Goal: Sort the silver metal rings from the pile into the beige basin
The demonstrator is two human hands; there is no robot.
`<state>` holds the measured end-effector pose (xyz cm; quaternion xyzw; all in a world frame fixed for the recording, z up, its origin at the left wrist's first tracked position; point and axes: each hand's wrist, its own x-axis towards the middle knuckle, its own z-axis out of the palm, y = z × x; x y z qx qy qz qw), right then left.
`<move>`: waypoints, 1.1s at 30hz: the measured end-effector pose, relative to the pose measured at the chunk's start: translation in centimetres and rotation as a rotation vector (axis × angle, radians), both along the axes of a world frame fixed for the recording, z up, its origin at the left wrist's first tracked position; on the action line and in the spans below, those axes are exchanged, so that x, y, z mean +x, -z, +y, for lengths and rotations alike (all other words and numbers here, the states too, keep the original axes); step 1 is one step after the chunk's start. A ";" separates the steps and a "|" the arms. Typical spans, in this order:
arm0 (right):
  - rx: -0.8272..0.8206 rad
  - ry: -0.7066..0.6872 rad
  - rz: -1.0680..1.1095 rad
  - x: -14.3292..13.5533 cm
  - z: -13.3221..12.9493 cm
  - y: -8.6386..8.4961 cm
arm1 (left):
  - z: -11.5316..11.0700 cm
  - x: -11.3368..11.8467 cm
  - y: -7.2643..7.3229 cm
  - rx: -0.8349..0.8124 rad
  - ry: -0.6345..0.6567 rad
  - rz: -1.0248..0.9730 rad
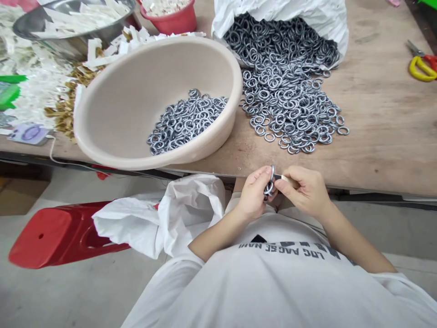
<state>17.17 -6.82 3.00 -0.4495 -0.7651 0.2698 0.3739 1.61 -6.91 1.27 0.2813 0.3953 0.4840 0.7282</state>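
My left hand point(254, 193) is closed on some grey metal rings point(269, 187), just off the table's front edge. Right beside it, my right hand point(304, 189) pinches a small tool point(282, 178) with a dark flat tip and a pale handle; its tip touches or nearly touches the rings. A large beige basin point(102, 114) on the table holds a heap of similar rings point(189, 120). To its right, a loose pile of rings point(293, 105) spills from a white sack point(343, 27).
Yellow-and-red scissors point(421, 68) lie at the far right. Behind the basin are a metal bowl point(77, 43) and a red bowl point(177, 19) with white pieces. Below the table edge are an open white bag point(174, 214) and a red stool point(44, 237).
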 end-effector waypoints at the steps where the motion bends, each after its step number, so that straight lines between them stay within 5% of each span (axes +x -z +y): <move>1: 0.001 0.000 -0.006 0.0 0.0 0.0 | 0.0 0.0 0.0 0.002 0.004 0.004; 20: -0.041 -0.002 -0.070 0.6 0.3 -0.3 | -0.2 0.3 0.3 0.023 0.042 0.067; 26: -0.088 0.185 0.099 1.5 1.2 0.4 | -0.6 0.2 -0.2 0.096 0.150 0.005; 33: -0.187 -0.017 0.318 0.1 0.4 0.0 | -0.1 -0.1 -0.1 0.138 0.131 0.111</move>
